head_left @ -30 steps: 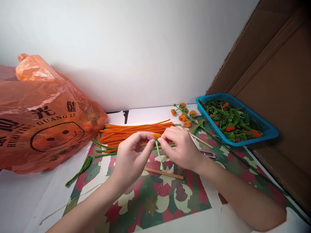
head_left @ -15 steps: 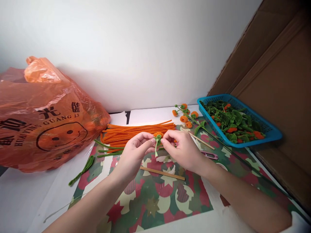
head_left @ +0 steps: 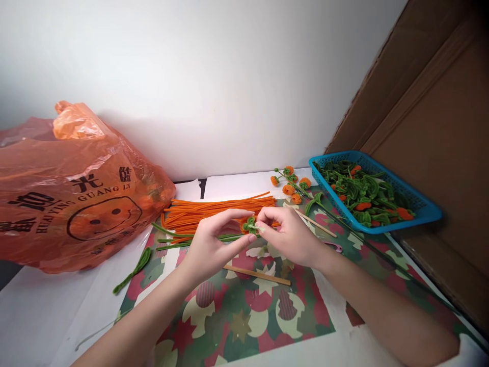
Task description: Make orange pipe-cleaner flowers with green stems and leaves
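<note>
Two hands (head_left: 210,245) (head_left: 293,237), fingers (head_left: 241,243) slightly parted, seemingly pinch a flower (head_left: 249,225) above a patterned sheet (head_left: 244,323), white wall (head_left: 229,92) behind.

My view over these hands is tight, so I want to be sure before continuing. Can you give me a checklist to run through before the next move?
1. Right hand has the pale stem end of the small flower: ok, at its fingertips.
2. Left hand grips the flower firmly: cannot tell; thumb and forefinger stand apart around it.
3. Surface just in front of the hands free of tools: not ok, a wooden stick lies there.
4. Orange strips bundled: ok, lying behind the hands.
5. Blue basket upright: ok, holding green and orange pieces.
</note>
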`<state>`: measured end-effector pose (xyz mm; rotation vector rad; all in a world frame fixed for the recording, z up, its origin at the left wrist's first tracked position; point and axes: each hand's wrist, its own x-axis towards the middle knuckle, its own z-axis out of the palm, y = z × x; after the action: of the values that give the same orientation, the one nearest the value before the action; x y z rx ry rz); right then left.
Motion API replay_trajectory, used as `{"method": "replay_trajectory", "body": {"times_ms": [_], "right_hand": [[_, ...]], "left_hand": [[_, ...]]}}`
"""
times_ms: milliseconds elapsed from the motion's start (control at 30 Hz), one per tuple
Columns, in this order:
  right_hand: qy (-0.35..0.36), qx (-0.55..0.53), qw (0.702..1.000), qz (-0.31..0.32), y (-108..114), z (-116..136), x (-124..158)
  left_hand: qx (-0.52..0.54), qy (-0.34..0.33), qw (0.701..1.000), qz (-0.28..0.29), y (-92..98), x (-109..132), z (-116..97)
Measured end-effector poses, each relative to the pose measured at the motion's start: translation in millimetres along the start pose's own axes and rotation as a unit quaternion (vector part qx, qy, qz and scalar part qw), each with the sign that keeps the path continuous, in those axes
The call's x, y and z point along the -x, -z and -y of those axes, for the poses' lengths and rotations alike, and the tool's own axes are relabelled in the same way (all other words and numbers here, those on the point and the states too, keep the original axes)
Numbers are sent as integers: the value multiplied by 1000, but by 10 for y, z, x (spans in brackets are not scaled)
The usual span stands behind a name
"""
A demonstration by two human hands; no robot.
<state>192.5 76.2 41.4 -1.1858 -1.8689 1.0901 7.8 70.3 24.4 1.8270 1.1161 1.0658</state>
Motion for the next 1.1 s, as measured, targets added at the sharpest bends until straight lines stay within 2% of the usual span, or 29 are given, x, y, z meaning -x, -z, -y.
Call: {"method": "replay_trajectory", "body": {"times_ms": [133, 233, 367, 467, 567, 700, 800, 867, 933, 967, 1033, 1100], "right_hand": [[3, 5, 1000, 3, 9, 5, 2], [18, 8, 1000, -6, 5, 3, 4], [107, 80, 989, -59, -29, -16, 5], [184, 163, 963, -107, -63, -48, -2], [235, 218, 938, -131, -101, -86, -7], [285, 253, 906, -182, -160, -130, 2], [298, 224, 904, -208, -174, -152, 13], [268, 158, 936, -167, -154, -159, 10], [218, 66, 972, -59, -120, -162, -2], [198, 24, 980, 5, -104, -164, -10], [177, -28, 979, 100, -84, -176, -30], [177, -35, 976, 124, -81, -199, -50]], "left_hand": [[-29, -60, 998, -16, 25, -3, -18], [-15, -50, 998, -28, 29, 11, -48], [-6, -6, 999, -38, 11, 27, -83], [13, 22, 999, -28, -10, 28, -91], [15, 20, 999, -29, -39, 42, -87], [-34, -45, 994, -99, -96, 99, -58], [-99, -151, 971, -155, -108, 126, -6], [-149, -250, 943, -162, -79, 115, 47], [-181, -343, 910, -148, -24, 86, 110], [-194, -375, 895, -141, 8, 69, 140], [-219, -413, 876, -119, 74, 42, 189], [-236, -412, 875, -100, 132, 24, 204]]}}
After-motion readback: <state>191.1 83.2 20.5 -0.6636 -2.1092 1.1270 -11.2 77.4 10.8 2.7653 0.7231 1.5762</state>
